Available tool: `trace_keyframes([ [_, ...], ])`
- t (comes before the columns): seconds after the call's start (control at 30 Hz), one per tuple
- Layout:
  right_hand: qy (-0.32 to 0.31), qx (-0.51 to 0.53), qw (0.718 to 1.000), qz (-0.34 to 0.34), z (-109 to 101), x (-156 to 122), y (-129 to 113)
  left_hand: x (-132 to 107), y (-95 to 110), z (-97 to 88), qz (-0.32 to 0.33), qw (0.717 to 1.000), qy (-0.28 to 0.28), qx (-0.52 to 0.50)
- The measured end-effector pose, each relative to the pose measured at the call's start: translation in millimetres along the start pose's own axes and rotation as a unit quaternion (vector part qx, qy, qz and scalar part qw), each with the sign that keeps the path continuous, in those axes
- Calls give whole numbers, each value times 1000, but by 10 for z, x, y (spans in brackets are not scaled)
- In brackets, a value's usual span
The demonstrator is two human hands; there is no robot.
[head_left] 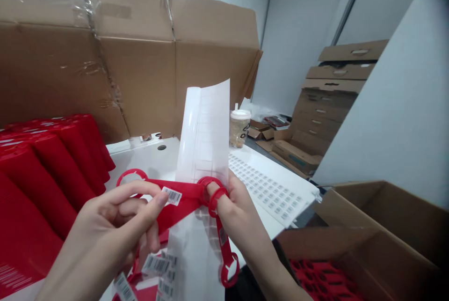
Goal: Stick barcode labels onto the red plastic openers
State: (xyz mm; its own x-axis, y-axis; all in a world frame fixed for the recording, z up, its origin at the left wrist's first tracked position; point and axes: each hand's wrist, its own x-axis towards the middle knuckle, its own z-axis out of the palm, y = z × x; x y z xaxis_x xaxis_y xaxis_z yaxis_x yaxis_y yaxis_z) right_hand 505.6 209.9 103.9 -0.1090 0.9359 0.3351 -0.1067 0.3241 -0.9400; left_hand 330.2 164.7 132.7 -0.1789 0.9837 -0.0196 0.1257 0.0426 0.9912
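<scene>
Brown cardboard box (351,249) holds red plastic pieces (319,280) near the right hand (235,212).

Figure: **left hand** (112,216) and **right hand** (233,209) were held close together, just right of centre in the near field. The left hand was entered from the near left, with its fingers curved and directed rightward, the uppermost fingertip (159,199) being extended farthest. The right hand was raised with its fingers bunched upward and to the left. The left forearm (68,270) was directed to the near left, and the right forearm (268,261) to the near right.
</scene>
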Motion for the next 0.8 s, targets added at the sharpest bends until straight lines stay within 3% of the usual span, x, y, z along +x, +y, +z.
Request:
trace_keyframes([
  [0.27, -13, 15, 999, -35, 87, -71, -9, 41, -112, -7, 20, 999, 5, -34],
  [0.67, -10, 37, 999, -23, 78, -117, 3, 78, -159, -17, 61, 998, -16, -19],
  [0.8, -13, 43, 999, -28, 85, -110, -9, -4, -79, 56, 47, 998, 24, -18],
])
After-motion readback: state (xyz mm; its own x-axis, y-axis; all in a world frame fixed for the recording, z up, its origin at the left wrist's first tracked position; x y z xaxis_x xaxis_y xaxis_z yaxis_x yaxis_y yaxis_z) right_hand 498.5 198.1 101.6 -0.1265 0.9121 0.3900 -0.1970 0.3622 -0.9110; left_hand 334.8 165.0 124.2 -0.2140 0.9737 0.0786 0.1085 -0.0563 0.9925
